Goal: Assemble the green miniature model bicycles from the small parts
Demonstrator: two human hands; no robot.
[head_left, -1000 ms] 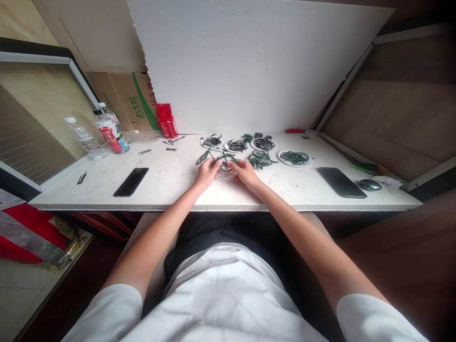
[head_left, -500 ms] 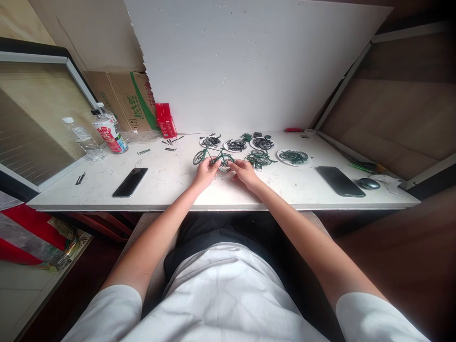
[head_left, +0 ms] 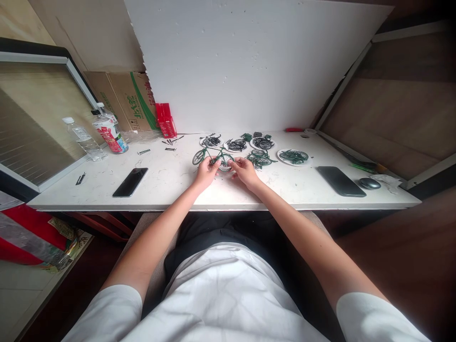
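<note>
Between my hands, above the white table, is a small green model bicycle (head_left: pixel 198 156), with one wheel out to the left and the other between my fingers. My left hand (head_left: pixel 206 171) is closed on the lower middle of it, thumb near the right-hand wheel. My right hand (head_left: pixel 244 170) pinches that wheel's right edge. Just behind my right hand lies a pile of green bicycle parts (head_left: pixel 260 159). White plates holding black parts (head_left: pixel 236 145) stand behind the model, and a plate of green parts (head_left: pixel 292 157) is off to the right.
A phone (head_left: pixel 130 182) lies at left, a dark flat device (head_left: pixel 340 181) and a mouse (head_left: pixel 369 183) at right. Bottles (head_left: pixel 110 135) and a red box (head_left: pixel 166 121) stand at back left. Small black pieces (head_left: pixel 144 152) are scattered nearby. A white panel (head_left: pixel 242 66) rises behind.
Almost nothing differs. The model bicycle and the fingers of my right hand have shifted very slightly; both hands keep their hold.
</note>
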